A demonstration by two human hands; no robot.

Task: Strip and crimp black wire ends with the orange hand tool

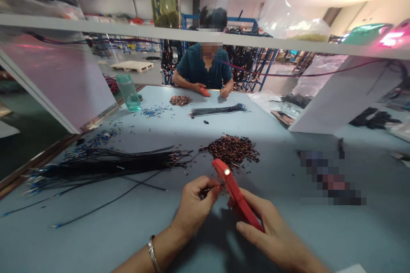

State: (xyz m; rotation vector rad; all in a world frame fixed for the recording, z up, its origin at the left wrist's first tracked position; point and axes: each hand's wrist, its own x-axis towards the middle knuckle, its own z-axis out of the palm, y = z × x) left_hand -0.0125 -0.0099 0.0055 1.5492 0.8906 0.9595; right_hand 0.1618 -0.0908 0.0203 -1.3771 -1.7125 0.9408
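Note:
My left hand (pixel 196 204) is closed in a pinch on a thin black wire, with only a short dark bit showing at the fingertips. Wrapped in my right hand (pixel 272 228) is a red-handled crimping tool (pixel 236 194), its head angled up and left, right beside the left fingertips. Just beyond the tool lies a heap of small copper-and-black terminals (pixel 232 149). To the left, a bundle of black wires (pixel 112 164) with blue-tipped ends is spread on the blue table (pixel 134 239); a few wires stray toward me.
Across the table sits a person (pixel 205 66) holding a red tool, near another wire bundle (pixel 219 111) and a terminal pile (pixel 180 100). A green bottle (pixel 128 92) stands at the left. A white shelf (pixel 128 32) spans overhead. A blurred-out object (pixel 331 177) lies right.

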